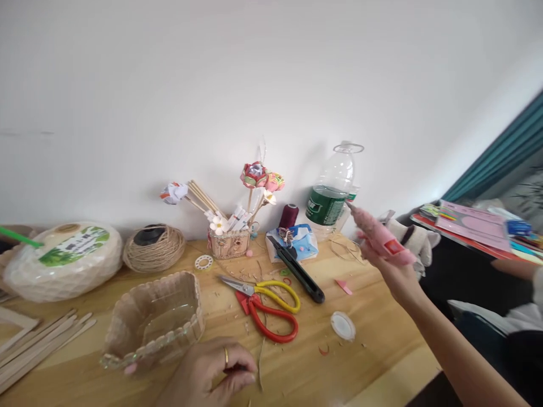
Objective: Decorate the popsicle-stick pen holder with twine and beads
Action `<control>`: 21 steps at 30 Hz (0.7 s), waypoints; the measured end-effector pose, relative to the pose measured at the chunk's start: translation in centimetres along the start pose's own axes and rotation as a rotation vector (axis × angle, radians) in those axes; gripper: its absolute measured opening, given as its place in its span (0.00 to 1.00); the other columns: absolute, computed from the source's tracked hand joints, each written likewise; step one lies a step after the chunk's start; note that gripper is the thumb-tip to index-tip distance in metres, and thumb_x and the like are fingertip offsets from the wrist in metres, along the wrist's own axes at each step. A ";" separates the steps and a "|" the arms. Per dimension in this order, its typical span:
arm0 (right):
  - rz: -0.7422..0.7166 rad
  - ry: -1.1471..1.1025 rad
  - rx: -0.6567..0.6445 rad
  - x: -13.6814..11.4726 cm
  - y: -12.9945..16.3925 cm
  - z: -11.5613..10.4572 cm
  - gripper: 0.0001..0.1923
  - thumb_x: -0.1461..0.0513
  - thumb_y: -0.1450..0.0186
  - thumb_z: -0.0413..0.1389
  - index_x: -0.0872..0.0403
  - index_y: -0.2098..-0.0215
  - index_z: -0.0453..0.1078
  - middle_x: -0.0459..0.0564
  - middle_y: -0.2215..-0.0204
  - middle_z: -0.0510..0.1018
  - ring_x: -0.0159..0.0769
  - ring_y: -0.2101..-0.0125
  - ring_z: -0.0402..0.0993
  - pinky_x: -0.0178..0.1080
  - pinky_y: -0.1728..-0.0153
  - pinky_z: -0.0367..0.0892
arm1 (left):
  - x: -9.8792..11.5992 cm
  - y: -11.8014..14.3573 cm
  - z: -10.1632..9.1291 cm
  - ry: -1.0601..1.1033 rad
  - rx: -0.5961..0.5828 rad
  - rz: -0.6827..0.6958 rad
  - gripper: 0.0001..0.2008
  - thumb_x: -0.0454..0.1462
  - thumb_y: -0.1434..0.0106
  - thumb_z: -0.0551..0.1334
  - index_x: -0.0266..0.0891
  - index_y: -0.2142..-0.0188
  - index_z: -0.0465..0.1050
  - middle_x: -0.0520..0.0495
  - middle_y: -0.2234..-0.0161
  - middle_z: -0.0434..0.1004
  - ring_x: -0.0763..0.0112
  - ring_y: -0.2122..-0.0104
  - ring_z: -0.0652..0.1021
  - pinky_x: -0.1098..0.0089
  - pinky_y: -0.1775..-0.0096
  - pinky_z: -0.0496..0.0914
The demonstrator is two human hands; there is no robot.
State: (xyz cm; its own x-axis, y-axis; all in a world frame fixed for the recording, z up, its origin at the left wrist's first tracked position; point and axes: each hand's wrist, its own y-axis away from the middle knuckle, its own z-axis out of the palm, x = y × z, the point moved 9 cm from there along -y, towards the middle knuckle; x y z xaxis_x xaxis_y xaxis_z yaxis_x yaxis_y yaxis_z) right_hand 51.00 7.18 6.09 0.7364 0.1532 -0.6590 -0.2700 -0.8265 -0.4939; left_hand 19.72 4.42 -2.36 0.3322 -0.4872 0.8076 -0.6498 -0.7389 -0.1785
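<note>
My right hand (394, 278), raised over the right side of the table, is wrapped round a pink glue gun (384, 237). Its narrow nozzle points up and left, near a large clear bottle with a green label (326, 204). My left hand (216, 370), wearing a gold ring, rests low at the front with thumb and fingertips drawn together; whatever is between them is hidden. Just left of that hand stands a box edged with wooden sticks (155, 316), with a pink bead on its front rim. Scissors with yellow and red handles (267, 305) lie beyond the fingers.
Behind the scissors lie a black utility knife (297, 268) and a blue-white packet (305, 240). A small pot (231, 244) holds paper flowers. Twine (155, 249), a wrapped white package (63, 260) and craft sticks (38, 345) occupy the left. Another person's arm (515, 268) shows far right.
</note>
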 end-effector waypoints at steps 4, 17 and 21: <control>-0.020 -0.291 0.024 -3.0 -1.5 0.5 0.22 0.43 0.41 0.46 0.50 0.61 0.61 0.39 0.83 0.55 0.32 0.83 0.56 0.37 0.81 0.58 | -2.4 -0.2 1.3 0.111 -0.100 -0.136 0.08 0.34 0.45 0.60 0.43 0.70 0.78 0.51 0.71 0.79 0.69 0.70 0.78 0.74 0.68 0.69; -0.106 -0.887 -0.165 -11.1 -1.0 8.1 0.25 0.38 0.45 0.50 0.48 0.65 0.63 0.39 0.82 0.51 0.30 0.83 0.51 0.35 0.80 0.59 | -3.4 0.7 0.9 0.561 -0.025 -0.456 0.13 0.46 0.51 0.67 0.37 0.76 0.75 0.54 0.80 0.74 0.75 0.78 0.71 0.75 0.73 0.65; -0.080 -0.846 -0.333 -9.8 0.6 12.1 0.25 0.39 0.42 0.48 0.51 0.64 0.64 0.40 0.81 0.54 0.30 0.82 0.54 0.35 0.78 0.62 | -3.5 0.6 0.2 0.705 0.054 -0.478 0.12 0.44 0.52 0.69 0.39 0.71 0.78 0.52 0.75 0.78 0.73 0.73 0.73 0.72 0.66 0.66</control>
State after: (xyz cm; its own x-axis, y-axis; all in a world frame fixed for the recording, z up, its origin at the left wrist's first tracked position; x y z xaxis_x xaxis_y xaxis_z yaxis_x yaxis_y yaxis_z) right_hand 36.08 11.79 5.42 0.0093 0.4543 -0.8908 0.0519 -0.8898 -0.4533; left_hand 18.29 5.53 -5.40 0.0479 0.2727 0.9609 -0.5085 -0.8214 0.2585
